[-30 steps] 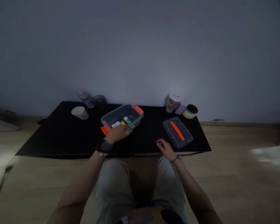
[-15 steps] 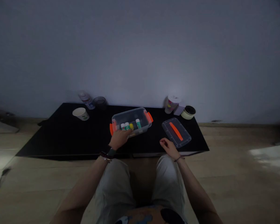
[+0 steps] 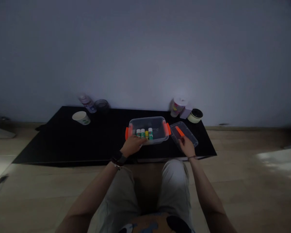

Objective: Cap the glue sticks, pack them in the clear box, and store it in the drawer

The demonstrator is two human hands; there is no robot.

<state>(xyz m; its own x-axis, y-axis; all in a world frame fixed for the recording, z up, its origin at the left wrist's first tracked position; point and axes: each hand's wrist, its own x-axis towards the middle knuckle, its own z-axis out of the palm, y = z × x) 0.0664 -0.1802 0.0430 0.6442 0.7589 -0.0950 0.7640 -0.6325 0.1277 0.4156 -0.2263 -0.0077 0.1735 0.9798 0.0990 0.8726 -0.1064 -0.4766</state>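
Observation:
A clear plastic box [image 3: 157,141] with orange side latches stands uncovered on the black table. Inside, small white-capped bottles or sticks with green labels [image 3: 150,134] lie in a row with a yellow one [image 3: 146,135]. My left hand [image 3: 133,145] is closed on the box's front left wall, its fingertips partly hidden by the rim. Just right of the box lies its clear lid [image 3: 192,137] with an orange handle [image 3: 179,131]. My right hand [image 3: 187,146] has its fingers closed at the handle's near end, covering part of the lid.
On the left stand a paper cup [image 3: 81,118], a blurred bottle [image 3: 87,104] and a dark round container [image 3: 102,105]. Against the wall at the right are a plastic cup [image 3: 177,106], a pale small box [image 3: 185,112] and a cream bowl [image 3: 195,116] with a dark top.
The box has shifted right and turned straighter to the table edge, with my left hand on it. My right hand has moved forward from the table's edge onto the lid's handle.

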